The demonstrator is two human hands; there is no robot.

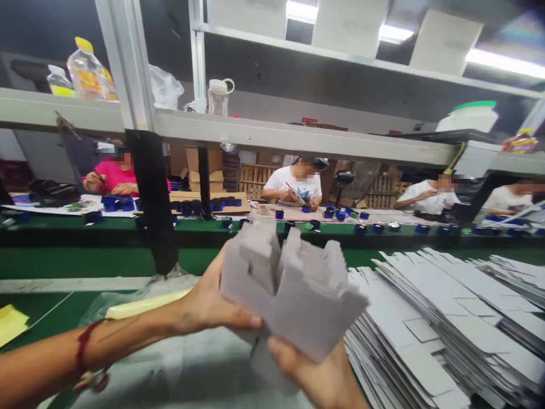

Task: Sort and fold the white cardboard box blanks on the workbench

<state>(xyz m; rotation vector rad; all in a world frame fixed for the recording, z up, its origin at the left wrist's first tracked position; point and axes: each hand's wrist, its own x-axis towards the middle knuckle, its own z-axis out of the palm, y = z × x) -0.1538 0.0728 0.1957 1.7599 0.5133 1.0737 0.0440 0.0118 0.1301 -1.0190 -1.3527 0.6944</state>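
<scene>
Two thick bundles of grey-white die-cut card pieces are held up in front of me, their notched edges on top. My left hand (217, 298) is wrapped round the left bundle (247, 272), its thumb lying across the near face. Around the lower part of the right bundle (315, 301) my right hand (317, 369) is closed, thumb on the near side. The bundles lean together near their bases and stand apart at the top. Their outlines are a little blurred, and most fingers are hidden behind the card.
Stacks of flat white card blanks (426, 318) lie at the right. Yellow paper (12, 324) is at the left. Beyond a metal frame (298, 133), several people sit along a green conveyor (85, 227) carrying blue round parts. Bottles (87, 71) stand on the upper ledge.
</scene>
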